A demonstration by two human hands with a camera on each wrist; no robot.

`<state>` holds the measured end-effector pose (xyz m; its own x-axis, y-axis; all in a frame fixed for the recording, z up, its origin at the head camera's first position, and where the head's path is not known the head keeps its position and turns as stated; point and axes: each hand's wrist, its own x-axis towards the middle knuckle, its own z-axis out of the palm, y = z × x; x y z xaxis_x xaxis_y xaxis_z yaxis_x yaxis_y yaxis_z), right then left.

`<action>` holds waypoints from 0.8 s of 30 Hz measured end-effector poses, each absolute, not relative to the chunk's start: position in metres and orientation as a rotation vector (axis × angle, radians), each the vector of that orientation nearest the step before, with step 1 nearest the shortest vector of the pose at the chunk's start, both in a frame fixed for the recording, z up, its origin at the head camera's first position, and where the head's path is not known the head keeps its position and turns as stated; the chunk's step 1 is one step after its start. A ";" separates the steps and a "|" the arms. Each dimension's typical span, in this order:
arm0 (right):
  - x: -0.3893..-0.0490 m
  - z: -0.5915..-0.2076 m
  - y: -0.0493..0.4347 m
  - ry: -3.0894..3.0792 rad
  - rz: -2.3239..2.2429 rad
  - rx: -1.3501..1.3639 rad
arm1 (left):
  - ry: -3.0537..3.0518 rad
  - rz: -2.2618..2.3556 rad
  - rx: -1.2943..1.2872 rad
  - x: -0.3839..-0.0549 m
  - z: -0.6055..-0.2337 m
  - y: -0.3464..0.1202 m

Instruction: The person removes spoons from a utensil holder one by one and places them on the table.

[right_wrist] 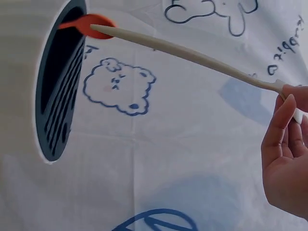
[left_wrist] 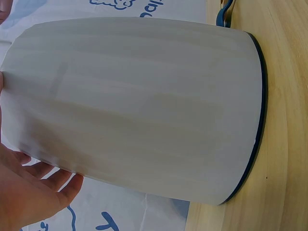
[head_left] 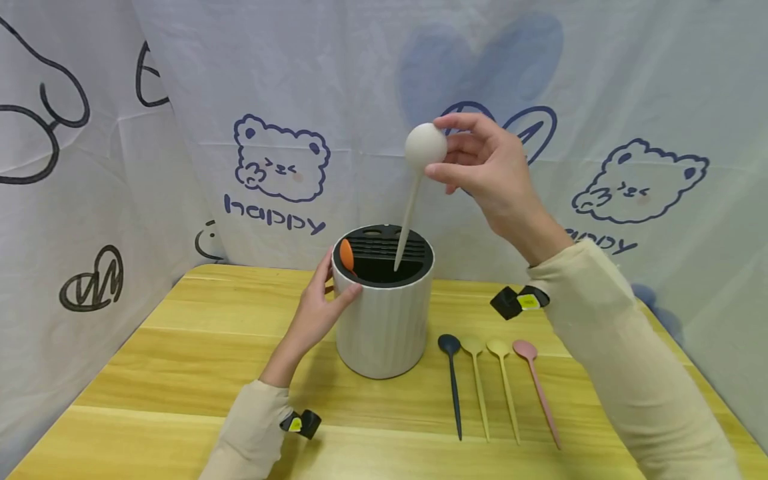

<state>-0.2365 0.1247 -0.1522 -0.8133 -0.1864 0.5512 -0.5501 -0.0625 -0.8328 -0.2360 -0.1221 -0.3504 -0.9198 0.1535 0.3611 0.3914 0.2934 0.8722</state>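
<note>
While the right hand point(head_left: 492, 170) pinches the white spoon point(head_left: 425, 148) by its bowl, handle down above the holder point(head_left: 384, 330), I judge it light, stiff, smooth, best held there. The left hand point(head_left: 320, 308) rests, fingers relaxed, against the holder; an orange spoon point(head_left: 347, 255) could obstruct its opening; four spoons point(head_left: 497, 347) lie nearby.

Printed cloth point(head_left: 360, 60) behind, wood desk point(head_left: 168, 360) below

Cloth = pale, creased, w/ blue prints. L: bear face point(head_left: 282, 163), "happy" lettering point(head_left: 273, 215) under it. R: 2nd bear point(head_left: 642, 187), wording beneath partly hidden. Big pale-blue heart point(head_left: 480, 60) up top, approx. ctr., outlined loops point(head_left: 533, 130) just below. Far L: thick blk. line drawings point(head_left: 57, 127), incl. scribbled shape point(head_left: 91, 280) near desk edge. R wrist view: "rabbit" lettering point(right_wrist: 287, 45), partly blurred. Desk = yellowish, visible grain, lighter bands across.
</note>
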 end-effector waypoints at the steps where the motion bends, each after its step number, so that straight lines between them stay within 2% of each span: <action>1: -0.235 -0.152 0.125 -1.941 1.953 0.799 | -2.350 -1.680 -0.503 -0.236 -0.350 -0.122; 12: -0.223 -0.162 0.136 -1.958 1.986 0.769 | -2.347 -1.676 -0.501 -0.234 -0.350 -0.123; 24: -0.201 -0.196 0.160 -2.089 1.953 0.848 | -2.356 -1.677 -0.493 -0.235 -0.350 -0.122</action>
<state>-0.2012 0.1599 -0.1961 -0.8267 -0.2923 0.4808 -0.4993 -0.0128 -0.8663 -0.2349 -0.1221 -0.3504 -0.9226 0.1490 0.3557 0.3849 0.2974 0.8737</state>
